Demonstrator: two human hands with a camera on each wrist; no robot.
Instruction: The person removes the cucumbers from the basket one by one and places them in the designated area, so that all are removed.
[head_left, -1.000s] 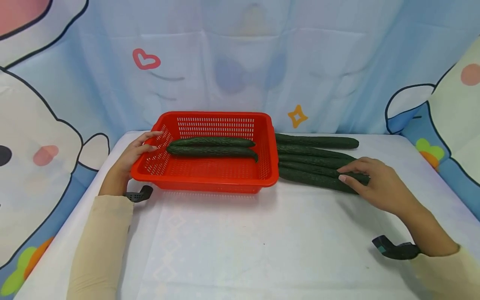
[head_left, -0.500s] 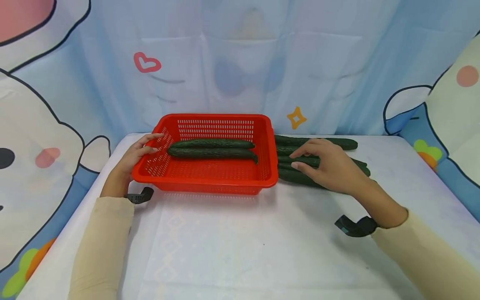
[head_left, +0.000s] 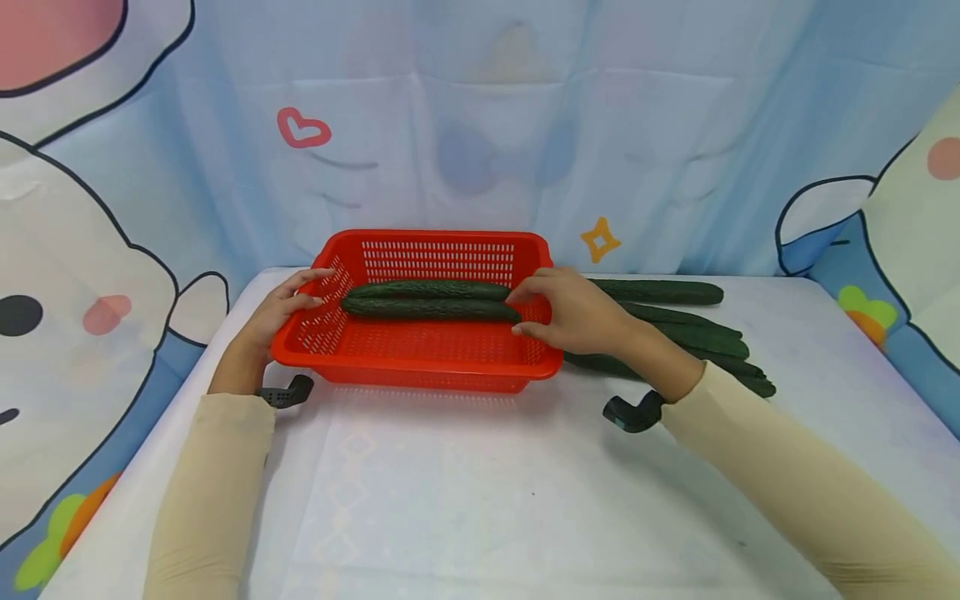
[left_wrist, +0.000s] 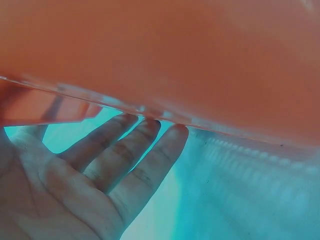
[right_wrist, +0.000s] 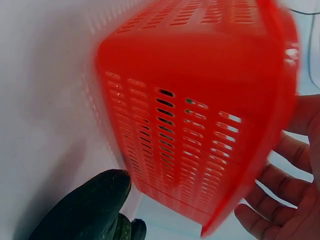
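A red plastic basket (head_left: 420, 374) stands toward the back of the table. Two dark green cucumbers (head_left: 431, 309) lie side by side in it. My left hand (head_left: 272, 323) holds the basket's left rim, thumb and a finger over the edge; the left wrist view shows other fingers beneath it, nearly straight. My right hand (head_left: 581, 312) reaches over the right rim, with thumb and forefinger apart inside, close to the cucumbers' right ends. Whether it touches them cannot be told. Behind and under the right wrist, several more cucumbers (head_left: 663, 291) lie on the table, partly hidden.
A white cloth covers the table (head_left: 450, 492). A blue patterned curtain (head_left: 465, 125) hangs right behind the basket. Each wrist wears a small black camera; the right one (head_left: 632, 412) hangs above the cloth.
My right hand has moved left, from the right ends of the loose cucumbers, across them, to over the basket's right rim. The left hand and the basket stay in place.
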